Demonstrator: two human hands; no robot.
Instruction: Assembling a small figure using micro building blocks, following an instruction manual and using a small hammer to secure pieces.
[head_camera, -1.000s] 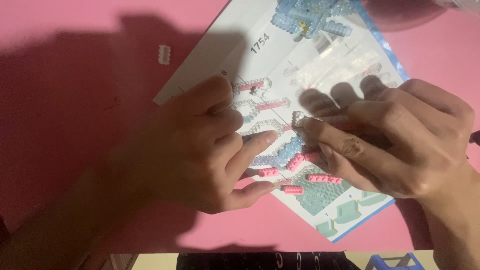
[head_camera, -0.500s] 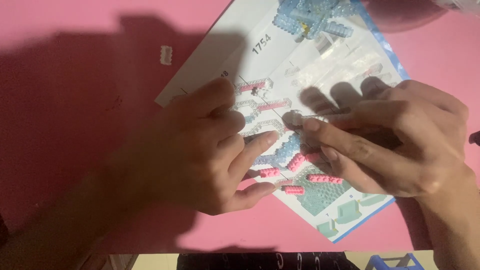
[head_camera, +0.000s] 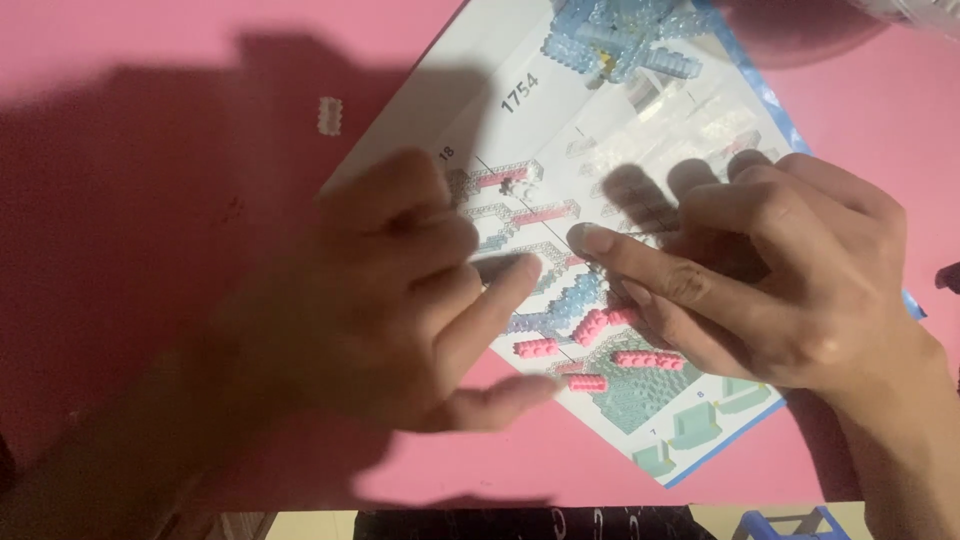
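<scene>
A white instruction sheet with pictured building steps lies askew on the pink table. My left hand rests on the sheet's left part, blurred, fingers apart, nothing seen in it. My right hand lies on the sheet's right part, its forefinger stretched left until it almost meets the left fingers. Small pink bricks and a pale blue strip sit just under the right thumb and forefinger. Whether those fingers grip them is hidden.
One small white brick lies alone on the table, left of the sheet. A pale blue brick model shows at the sheet's top edge. The table's near edge runs along the bottom, with a blue object below it.
My right forefinger has slid a little left and down across the sheet. My left hand has shifted slightly and is blurred now.
</scene>
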